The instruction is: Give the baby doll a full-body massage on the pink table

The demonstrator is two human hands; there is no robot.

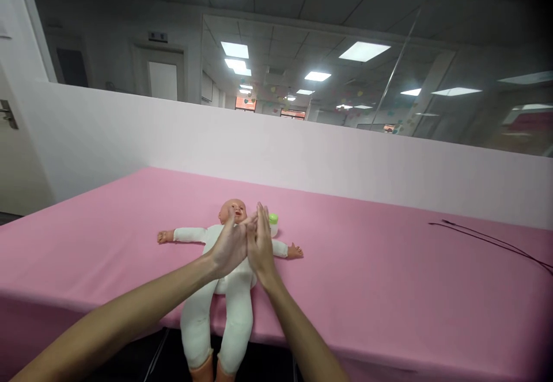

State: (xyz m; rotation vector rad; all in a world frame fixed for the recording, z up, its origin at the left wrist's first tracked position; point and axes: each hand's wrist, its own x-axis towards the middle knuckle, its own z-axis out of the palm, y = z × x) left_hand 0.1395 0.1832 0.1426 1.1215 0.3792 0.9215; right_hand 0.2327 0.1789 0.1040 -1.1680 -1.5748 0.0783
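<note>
The left hand and the right hand meet palm to palm above the baby doll, fingers straight and spread flat, clasping nothing. The doll lies on its back directly beneath and behind the 2 hands, on the pink tablecloth, arms flung out to either side, its head just beyond the fingertips, its 2 legs hanging over the near edge. A small bottle with a green cap stands just right of the right hand's fingers, beside the doll's head.
</note>
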